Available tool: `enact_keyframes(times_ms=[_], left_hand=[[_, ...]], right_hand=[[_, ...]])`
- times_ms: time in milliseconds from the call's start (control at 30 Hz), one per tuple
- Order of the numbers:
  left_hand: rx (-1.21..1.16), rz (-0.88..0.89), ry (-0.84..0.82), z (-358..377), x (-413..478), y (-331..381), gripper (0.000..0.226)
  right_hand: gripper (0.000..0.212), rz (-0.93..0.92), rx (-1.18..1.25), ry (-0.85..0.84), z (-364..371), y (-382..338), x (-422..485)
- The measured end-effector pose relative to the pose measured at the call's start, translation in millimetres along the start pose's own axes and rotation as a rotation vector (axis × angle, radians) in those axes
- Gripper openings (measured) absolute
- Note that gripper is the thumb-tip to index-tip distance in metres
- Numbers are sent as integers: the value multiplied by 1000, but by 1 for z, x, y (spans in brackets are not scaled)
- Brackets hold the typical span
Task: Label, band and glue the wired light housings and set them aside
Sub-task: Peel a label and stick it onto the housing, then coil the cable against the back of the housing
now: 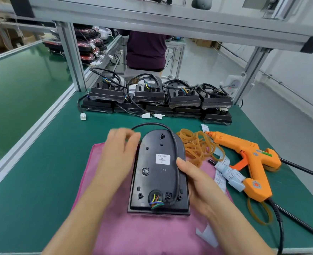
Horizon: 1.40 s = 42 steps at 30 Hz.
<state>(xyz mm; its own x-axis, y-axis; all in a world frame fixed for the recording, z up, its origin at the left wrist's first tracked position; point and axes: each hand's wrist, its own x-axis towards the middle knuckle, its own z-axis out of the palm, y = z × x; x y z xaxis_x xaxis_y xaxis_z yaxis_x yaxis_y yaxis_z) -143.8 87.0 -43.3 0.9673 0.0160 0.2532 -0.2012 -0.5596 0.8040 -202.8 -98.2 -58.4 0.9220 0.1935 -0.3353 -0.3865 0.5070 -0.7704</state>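
Observation:
A black light housing (159,179) lies back side up on a pink cloth (142,234), with a white label (163,159) stuck on it and coloured wires at its near end. Its black cable (176,162) loops around the far end. My right hand (198,188) grips the housing's right edge, thumb on top beside the cable. My left hand (118,153) is blurred at the housing's far left edge, fingers curled near the cable loop; what it holds is unclear. Rubber bands (196,146) lie in a heap to the right, next to an orange glue gun (251,162).
Several finished housings (161,98) with coiled cables are stacked in two layers at the back of the green table. Label strips (225,173) lie under the glue gun. A person in a dark top stands beyond the aluminium frame (72,57).

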Motion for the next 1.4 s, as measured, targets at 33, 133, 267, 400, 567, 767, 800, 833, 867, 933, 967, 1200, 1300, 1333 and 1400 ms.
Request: enact_keyframes(times_ms=[33,133,267,400,567,767,800,833,867,933,967,1200,1300,1333,1400], left_hand=[[63,75,-12,1,14,4,24],[160,190,-237,6,47,10,33],[13,53,-515,6,62,12,19],[8,-2,-444,1,68,13,12],[242,-12,-471,-8,70,22,24],[299,-126,-562,-9,66,33,25],[267,-168,-596,-10,64,36,25],[236,-204,-632,-13,63,39,24],[215,-231,-671,-18,62,41,22],[206,-269,-765,-29,59,43,20],[206,-281,-811,-34,57,43,21],[-99,-360,-804,-53,46,37,28],[-191,-400,-808,-47,35,39,32],[-221,-409,-804,-44,30,39,33],[-282,-405,-768,-39,23,38,35]], right_hand=[[46,-1,-7,12,0,2,-1],[34,12,-7,10,2,4,-3],[27,52,-10,29,1,8,-7],[31,69,29,60,-4,10,-8],[33,79,45,78,-9,14,-10],[28,44,34,96,-5,14,-10],[28,36,34,101,-4,14,-10],[28,28,35,108,-2,13,-8],[28,20,42,115,-2,13,-7],[26,4,73,128,-2,11,-5],[25,-4,87,134,-3,9,-4],[35,10,101,172,3,6,2],[42,1,105,171,8,4,4],[43,-3,104,168,8,3,5],[39,-8,102,155,8,2,6]])
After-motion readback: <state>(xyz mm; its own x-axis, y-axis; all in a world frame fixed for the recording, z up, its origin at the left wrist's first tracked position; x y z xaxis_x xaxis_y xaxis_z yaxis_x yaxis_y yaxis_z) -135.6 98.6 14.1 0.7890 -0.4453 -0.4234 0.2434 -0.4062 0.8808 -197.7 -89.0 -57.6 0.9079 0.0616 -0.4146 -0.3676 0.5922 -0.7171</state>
